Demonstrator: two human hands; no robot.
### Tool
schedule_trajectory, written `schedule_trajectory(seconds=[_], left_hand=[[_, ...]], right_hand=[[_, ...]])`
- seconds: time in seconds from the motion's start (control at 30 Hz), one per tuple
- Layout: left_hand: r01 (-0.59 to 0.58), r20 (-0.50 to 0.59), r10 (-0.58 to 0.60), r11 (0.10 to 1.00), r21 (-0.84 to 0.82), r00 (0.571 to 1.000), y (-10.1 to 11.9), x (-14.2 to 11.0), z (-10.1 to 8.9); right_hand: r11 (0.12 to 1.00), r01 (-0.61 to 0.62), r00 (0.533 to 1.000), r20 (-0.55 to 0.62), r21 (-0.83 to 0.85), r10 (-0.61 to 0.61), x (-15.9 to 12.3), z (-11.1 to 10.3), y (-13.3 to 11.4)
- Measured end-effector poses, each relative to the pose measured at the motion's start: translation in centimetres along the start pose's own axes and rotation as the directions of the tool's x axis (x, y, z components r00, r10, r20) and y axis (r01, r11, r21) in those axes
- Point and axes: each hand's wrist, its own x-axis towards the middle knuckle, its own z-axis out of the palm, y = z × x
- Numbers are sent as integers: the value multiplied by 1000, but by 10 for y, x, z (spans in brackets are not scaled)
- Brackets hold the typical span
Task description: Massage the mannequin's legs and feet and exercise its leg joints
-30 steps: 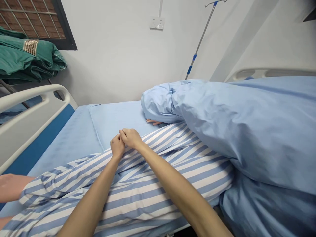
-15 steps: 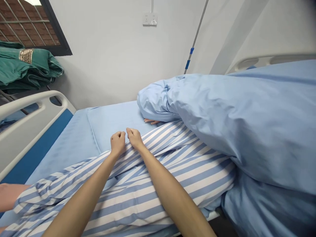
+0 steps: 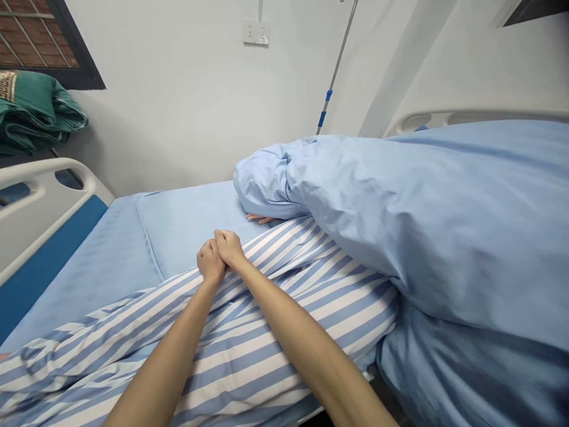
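My left hand (image 3: 210,261) is closed in a fist above the far leg of a lying person in blue-and-white striped trousers (image 3: 249,350). Right beside it, my right hand (image 3: 229,247) is also curled into a fist, its side against the left hand. No cloth shows gathered in either fist. Whether the fists press on the leg I cannot tell. A light blue quilt (image 3: 355,178) covers the lying person's upper body, and fingertips of that person (image 3: 260,218) peek out under its edge.
The bed's light blue sheet (image 3: 178,207) runs to a white and blue footboard (image 3: 48,219) at left. Folded green fabric (image 3: 40,112) lies beyond it. A metal pole (image 3: 340,59) and a wall socket (image 3: 256,33) are at the back. The headboard (image 3: 444,115) is at right.
My two fists have come together; a small gap between them has closed. The view has shifted a little to the right.
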Motion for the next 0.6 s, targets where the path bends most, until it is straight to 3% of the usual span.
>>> schedule_trajectory(seconds=[0.1, 0.2, 0.37, 0.5, 0.6], left_hand=[[-22, 5, 21, 1000, 19, 1000, 3, -1, 0], [-47, -13, 48, 998, 49, 999, 5, -3, 1], [-56, 17, 54, 994, 94, 998, 7, -5, 0], [-32, 106, 12, 982, 186, 994, 24, 4, -3], [-18, 83, 14, 999, 51, 996, 45, 15, 3]], right_hand=[[968, 121, 991, 80, -221, -105, 5, -17, -2], [946, 180, 982, 108, -271, -156, 6, -30, 4], [978, 138, 987, 102, -155, -123, 5, -33, 17], [994, 112, 993, 35, 21, -112, 6, -35, 19], [980, 69, 998, -6, 189, -69, 10, -38, 19]])
